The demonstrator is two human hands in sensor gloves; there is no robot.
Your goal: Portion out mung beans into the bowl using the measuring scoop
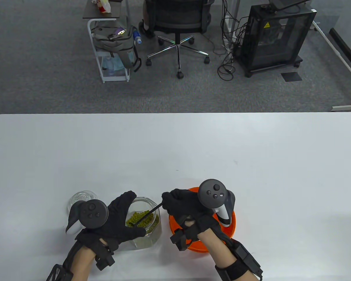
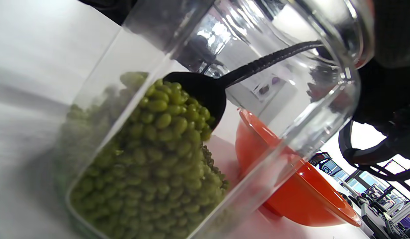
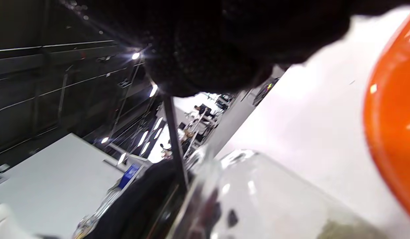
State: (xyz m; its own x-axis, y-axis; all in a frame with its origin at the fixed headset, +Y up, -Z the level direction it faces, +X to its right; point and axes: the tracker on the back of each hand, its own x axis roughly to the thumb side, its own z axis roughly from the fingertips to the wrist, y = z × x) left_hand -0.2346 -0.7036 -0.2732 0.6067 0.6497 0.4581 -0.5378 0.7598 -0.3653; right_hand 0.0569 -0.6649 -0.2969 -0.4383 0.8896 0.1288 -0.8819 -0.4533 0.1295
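- Two hands work: the left hand grips a tilted glass jar of green mung beans.
- The right hand pinches a black scoop, heaped, beside the orange bowl.

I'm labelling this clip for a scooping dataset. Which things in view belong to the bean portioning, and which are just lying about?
In the job:
- glass jar of mung beans, tilted, held by the left hand
- black measuring scoop, bowl end in the beans, handle pinched by the right hand
- orange bowl, right of the jar

Lying about:
- glass lid, left of the jar
- office chair, backpack and black cabinet on the floor beyond
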